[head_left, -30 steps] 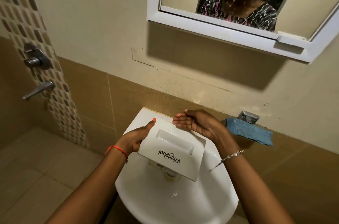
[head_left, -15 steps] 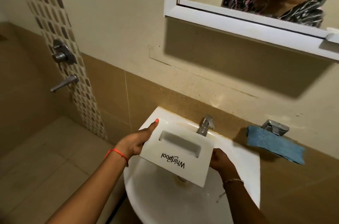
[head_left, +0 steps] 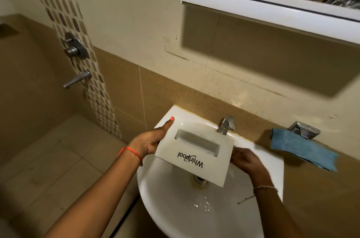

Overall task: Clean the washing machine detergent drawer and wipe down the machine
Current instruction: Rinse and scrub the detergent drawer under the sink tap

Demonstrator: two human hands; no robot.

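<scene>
White plastic Whirlpool detergent drawer (head_left: 194, 155) held over white ceramic basin (head_left: 272, 167), gripped by left hand (head_left: 150, 142), right hand (head_left: 247, 161) partly hidden behind it, its grasp unclear

The detergent drawer (head_left: 194, 156) has a smooth, matt white plastic front with dark printed lettering. The sink (head_left: 268, 161) under it is glossy white ceramic, wet and glinting near its front edge. The tap (head_left: 226, 125) at the sink's back edge is shiny metal. A blue cloth (head_left: 303, 149), soft and nubbly, hangs past the sink's right edge. The wall tiles (head_left: 120, 89) look smooth and dull tan; the mirror frame (head_left: 253, 6) is glossy white.
</scene>
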